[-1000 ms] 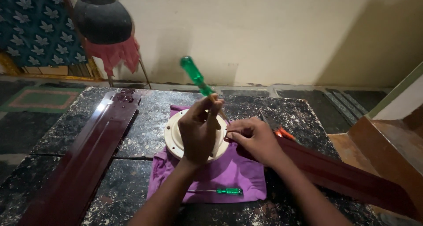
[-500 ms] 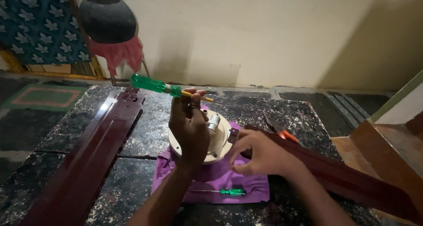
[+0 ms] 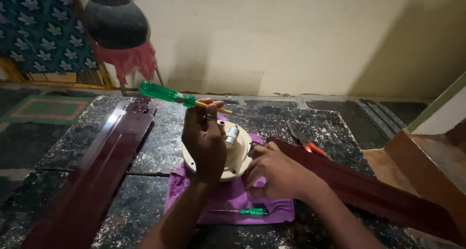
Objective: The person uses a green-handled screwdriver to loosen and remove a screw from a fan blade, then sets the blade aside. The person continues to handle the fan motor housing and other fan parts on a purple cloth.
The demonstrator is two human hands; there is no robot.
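Both arms are bare from the bottom edge of the view up to the wrists, with no sleeve showing on either. The left hand (image 3: 206,140) wears no glove and no watch. The right hand (image 3: 277,174) is likewise uncovered, with no band at the wrist. In the dim light I cannot tell whether any finger carries a ring. The forearms look slim, the fingers long.

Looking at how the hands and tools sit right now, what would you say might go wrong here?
The left hand holds the green-handled screwdriver raised and sideways, so it might slip from the fingers. The cream round fan motor housing rests tilted on the purple cloth with only the right hand steadying its edge, so it could rock or slide.
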